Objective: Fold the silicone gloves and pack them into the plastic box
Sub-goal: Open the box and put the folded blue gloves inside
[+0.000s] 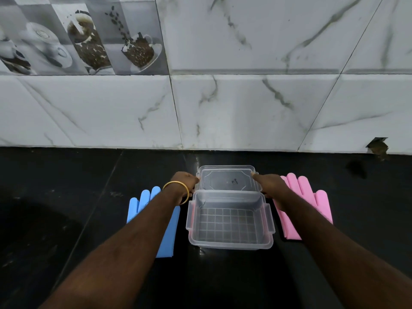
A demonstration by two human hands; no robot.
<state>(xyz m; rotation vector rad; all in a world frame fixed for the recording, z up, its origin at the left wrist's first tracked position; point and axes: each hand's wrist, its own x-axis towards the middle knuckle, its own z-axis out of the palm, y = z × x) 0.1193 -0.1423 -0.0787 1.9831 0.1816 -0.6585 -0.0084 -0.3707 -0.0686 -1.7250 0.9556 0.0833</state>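
A clear plastic box (266,219) stands uncovered on the black counter, with nothing in it and a grid pattern on its floor. Its clear lid (227,178) lies flat just behind it. My left hand (186,180), with a gold bangle on the wrist, grips the lid's left edge. My right hand (270,184) grips the lid's right edge. A blue silicone glove (145,201) lies flat to the left of the box, partly under my left forearm. To the right, a pink silicone glove (312,197) lies flat, partly hidden by my right forearm.
The black counter (66,197) runs back to a white marble-tiled wall (245,112). A chipped hole (379,146) shows in the wall at the right, just above the counter. Decorative coffee-cup tiles (89,34) sit at the upper left.
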